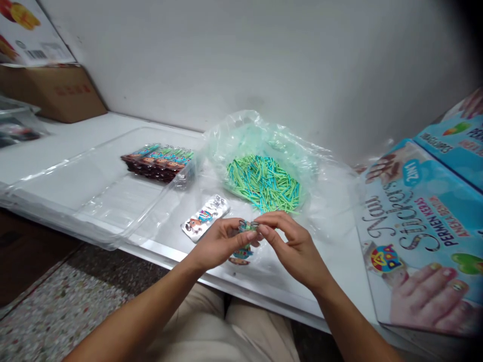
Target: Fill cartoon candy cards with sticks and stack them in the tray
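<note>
My left hand [222, 241] pinches a small printed packet [243, 254] near its top, above the table's front edge. The packet is clear and colourful and shows a cartoon figure at its lower end. Fingertips of my right hand [285, 241] are closed on the packet's top edge, close to the left fingertips. Something green shows in it, partly hidden by the fingers. Just left of my hands lies a silver printed packet [206, 217]. Behind them, an open clear plastic bag [241, 133] holds a heap of thin green and blue sticks [264, 183].
On the left a clear plastic tray [101, 201] holds stacked packets [160, 163] with brown contents. Large printed blue boxes [426, 236] stand on the right. A cardboard box [56, 93] and a clear container [18, 120] sit at the back left, against the white wall.
</note>
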`<act>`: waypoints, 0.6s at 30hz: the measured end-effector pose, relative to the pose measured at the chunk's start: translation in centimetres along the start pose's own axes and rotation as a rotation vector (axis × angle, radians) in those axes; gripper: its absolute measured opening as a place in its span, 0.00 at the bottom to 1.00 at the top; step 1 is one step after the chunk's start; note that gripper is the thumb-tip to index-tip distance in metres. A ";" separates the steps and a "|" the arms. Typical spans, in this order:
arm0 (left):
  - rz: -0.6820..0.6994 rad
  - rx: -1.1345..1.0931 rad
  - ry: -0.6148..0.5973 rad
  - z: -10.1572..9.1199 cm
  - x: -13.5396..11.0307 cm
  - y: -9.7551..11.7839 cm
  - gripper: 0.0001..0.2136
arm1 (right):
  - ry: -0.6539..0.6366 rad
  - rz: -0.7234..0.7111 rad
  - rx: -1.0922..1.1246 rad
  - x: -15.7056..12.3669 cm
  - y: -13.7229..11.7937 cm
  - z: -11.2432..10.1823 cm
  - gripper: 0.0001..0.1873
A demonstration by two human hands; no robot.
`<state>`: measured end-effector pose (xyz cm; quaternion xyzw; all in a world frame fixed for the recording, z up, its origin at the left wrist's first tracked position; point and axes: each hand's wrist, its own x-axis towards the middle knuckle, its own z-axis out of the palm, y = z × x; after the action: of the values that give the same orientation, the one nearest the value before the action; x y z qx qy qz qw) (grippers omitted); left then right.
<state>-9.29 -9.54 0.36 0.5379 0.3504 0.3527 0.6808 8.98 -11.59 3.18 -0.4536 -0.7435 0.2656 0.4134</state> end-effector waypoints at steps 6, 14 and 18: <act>0.237 0.092 -0.027 -0.2 0.2 0.2 0.22 | 0.125 -0.058 0.073 0.2 -1.0 -0.3 0.07; 0.168 0.020 -0.002 -0.4 0.1 -0.1 0.13 | 0.171 0.013 0.154 0.7 -0.9 -0.8 0.07; 0.087 -0.107 0.053 -0.2 0.1 0.4 0.13 | 0.138 0.104 0.219 0.6 -0.8 -0.3 0.09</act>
<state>-9.43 -9.34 0.67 0.5061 0.3254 0.4144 0.6829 8.74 -11.36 4.19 -0.4611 -0.6553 0.3344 0.4961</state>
